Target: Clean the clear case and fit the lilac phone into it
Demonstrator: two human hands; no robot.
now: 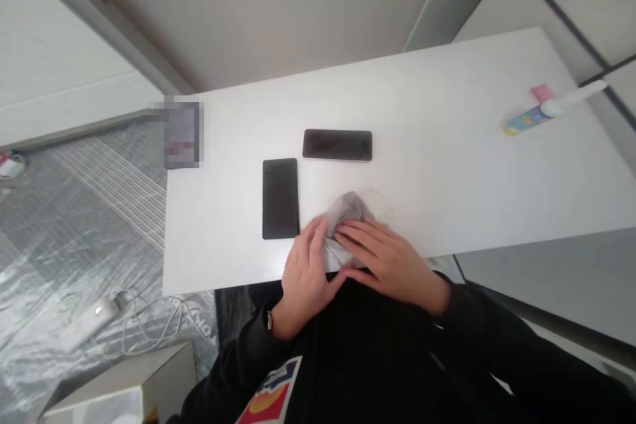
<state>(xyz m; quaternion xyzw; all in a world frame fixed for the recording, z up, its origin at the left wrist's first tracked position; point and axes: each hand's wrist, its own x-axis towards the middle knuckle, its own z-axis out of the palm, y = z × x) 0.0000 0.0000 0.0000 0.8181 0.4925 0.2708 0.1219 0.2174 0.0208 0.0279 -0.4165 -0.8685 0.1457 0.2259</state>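
At the front edge of the white table (pixel 447 165), both my hands are close together over a crumpled grey cloth (pixel 346 207). My right hand (pixel 385 260) presses the cloth down with its fingers held together. Beneath the cloth lies a thin see-through item that looks like a clear phone case (pixel 380 202), mostly hidden. My left hand (pixel 307 273) grips the near left side of the case, its fingertips touching the cloth too. Both thumbs meet near the table edge. A dark phone (pixel 281 199) lies upright just left of my left hand. Another dark phone (pixel 338 145) lies sideways beyond the cloth.
A spray bottle (pixel 529 120) with a white top stands at the right, with a pink item (pixel 542 93) beside it. A blurred-out object (pixel 182 136) lies at the far left corner. Below left are a power strip (pixel 92 323), cables and a cardboard box (pixel 124 377).
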